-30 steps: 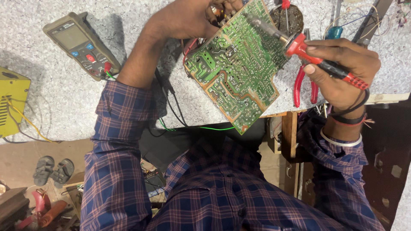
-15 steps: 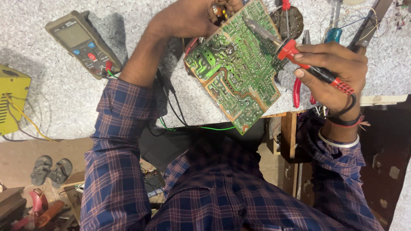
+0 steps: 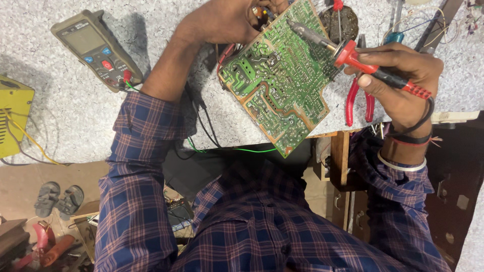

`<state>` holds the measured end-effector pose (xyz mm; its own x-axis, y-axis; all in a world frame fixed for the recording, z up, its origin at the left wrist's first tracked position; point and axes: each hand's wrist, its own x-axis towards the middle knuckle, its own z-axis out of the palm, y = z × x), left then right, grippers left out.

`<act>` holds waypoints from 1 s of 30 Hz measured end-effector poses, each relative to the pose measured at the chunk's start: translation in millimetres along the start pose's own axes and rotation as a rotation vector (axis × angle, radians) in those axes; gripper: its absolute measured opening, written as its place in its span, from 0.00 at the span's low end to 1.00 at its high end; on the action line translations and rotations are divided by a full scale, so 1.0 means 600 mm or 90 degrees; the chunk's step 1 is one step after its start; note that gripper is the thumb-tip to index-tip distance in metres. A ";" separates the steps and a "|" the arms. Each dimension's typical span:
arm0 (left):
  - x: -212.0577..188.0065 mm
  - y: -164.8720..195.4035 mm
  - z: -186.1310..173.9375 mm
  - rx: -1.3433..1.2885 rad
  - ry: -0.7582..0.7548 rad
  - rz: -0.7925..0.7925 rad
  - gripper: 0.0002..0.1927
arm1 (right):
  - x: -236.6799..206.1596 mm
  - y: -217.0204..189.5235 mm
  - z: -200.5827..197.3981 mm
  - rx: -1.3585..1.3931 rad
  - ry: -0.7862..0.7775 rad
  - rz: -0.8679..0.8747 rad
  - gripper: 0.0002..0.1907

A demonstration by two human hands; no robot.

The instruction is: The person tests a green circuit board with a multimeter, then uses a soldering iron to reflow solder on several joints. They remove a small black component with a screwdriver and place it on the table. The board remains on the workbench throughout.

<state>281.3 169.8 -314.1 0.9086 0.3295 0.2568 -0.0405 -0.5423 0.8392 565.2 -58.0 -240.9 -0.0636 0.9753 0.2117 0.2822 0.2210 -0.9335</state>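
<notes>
A green circuit board [image 3: 277,85] lies tilted on the speckled grey bench [image 3: 75,116], solder side up, its near corner hanging over the bench edge. My left hand [image 3: 222,20] grips the board's far edge at the top of the view. My right hand [image 3: 403,75] holds a soldering iron [image 3: 353,55] with a red and black handle. The iron's metal tip rests on the board's upper right part.
A grey multimeter [image 3: 96,48] lies at the left, with wires running from it toward the board. A yellow box [image 3: 12,113] sits at the far left edge. Red-handled pliers [image 3: 355,103] lie by my right hand. Sandals [image 3: 58,199] are on the floor below.
My right hand has drawn the soldering iron leftward and up across the board. The left hand and board have barely moved.
</notes>
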 end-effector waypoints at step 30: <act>0.000 -0.004 0.009 -0.012 -0.017 0.033 0.18 | 0.001 -0.060 0.026 -0.199 0.007 -0.010 0.13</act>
<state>283.4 166.9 -318.8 0.9157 0.2801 0.2881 -0.0960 -0.5437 0.8338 540.1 -65.3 -211.7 -0.0605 0.9711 0.2307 0.5626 0.2241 -0.7958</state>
